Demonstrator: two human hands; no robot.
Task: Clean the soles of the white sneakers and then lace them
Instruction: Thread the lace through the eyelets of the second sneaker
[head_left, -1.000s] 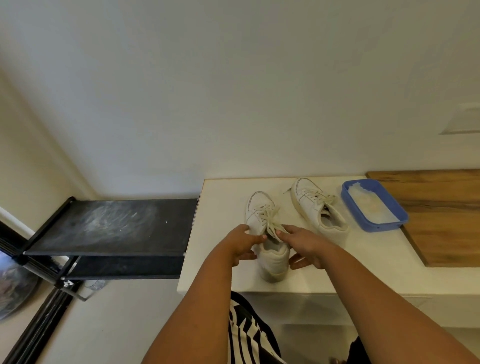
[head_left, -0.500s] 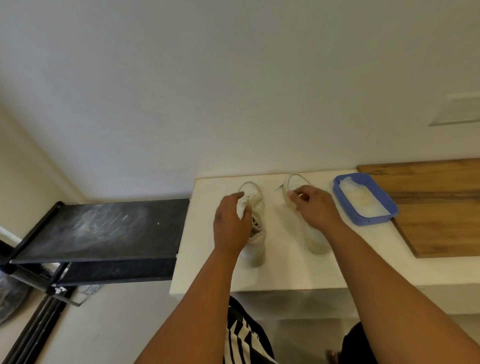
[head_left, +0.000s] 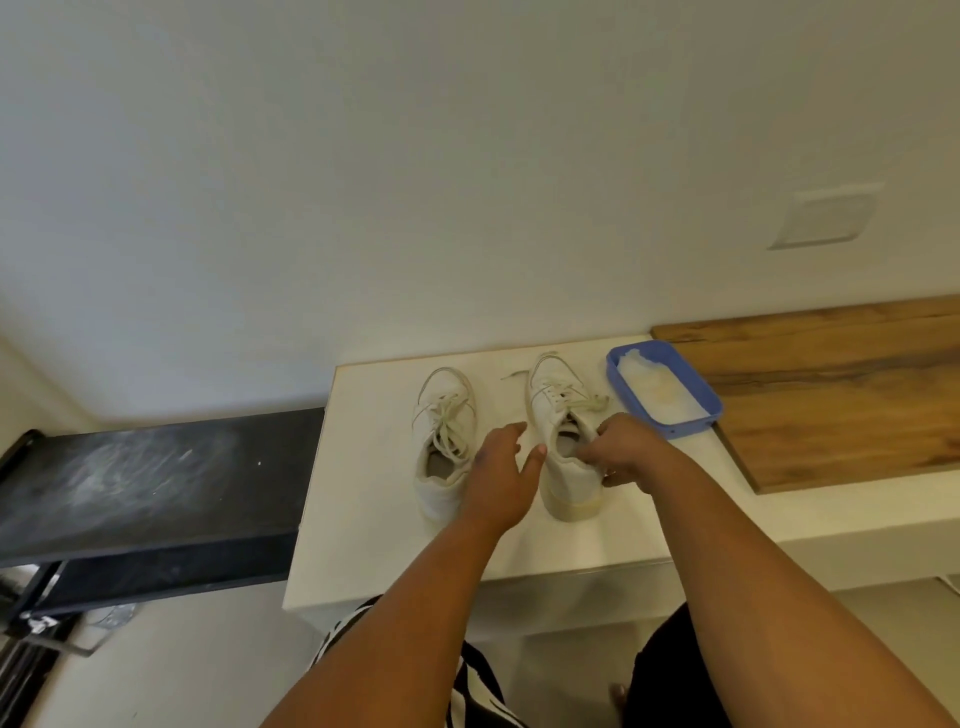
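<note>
Lying toe-far and heel-near on the white counter (head_left: 363, 545), the right sneaker (head_left: 563, 441) sits between both hands, the right hand (head_left: 621, 451) pinching its collar on the right while the left hand (head_left: 501, 478), fingers spread, hovers just beside its left flank.

Head view, downward over counter (head_left: 395, 545)

White sneakers (head_left: 563, 436), white counter (head_left: 374, 493), blue tray (head_left: 696, 400), brown wood-grain board (head_left: 831, 395), black shelf (head_left: 156, 467)
</note>
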